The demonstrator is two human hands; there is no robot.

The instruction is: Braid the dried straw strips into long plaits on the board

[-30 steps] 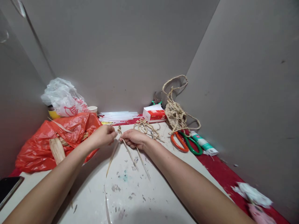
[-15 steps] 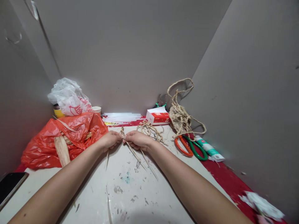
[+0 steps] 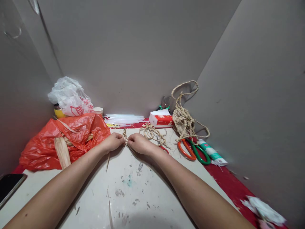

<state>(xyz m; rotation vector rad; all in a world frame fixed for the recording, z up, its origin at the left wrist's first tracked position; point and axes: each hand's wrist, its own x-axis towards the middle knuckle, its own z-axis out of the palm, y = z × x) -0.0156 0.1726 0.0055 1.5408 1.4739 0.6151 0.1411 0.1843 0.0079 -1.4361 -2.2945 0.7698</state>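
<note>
Between my two hands a short braid of dried plant fibre points away from me over the pale work board. My left hand pinches it from the left, and a loose strand hangs below those fingers. From the other side my right hand grips the fibre, its fingertips close to the left ones. Past the right hand lies a small heap of twisted cord. A thin loose strip rests on the board nearer to me.
A red plastic bag with dried leaf strips is at left, near a phone. At right lie coiled rope, orange-handled and green-handled tools, and a tube. White sticks and a red-white box line the back.
My right hand has turned more palm down, and the strands that stuck out below it are now mostly hidden. Both hands stay close together at the braid.
</note>
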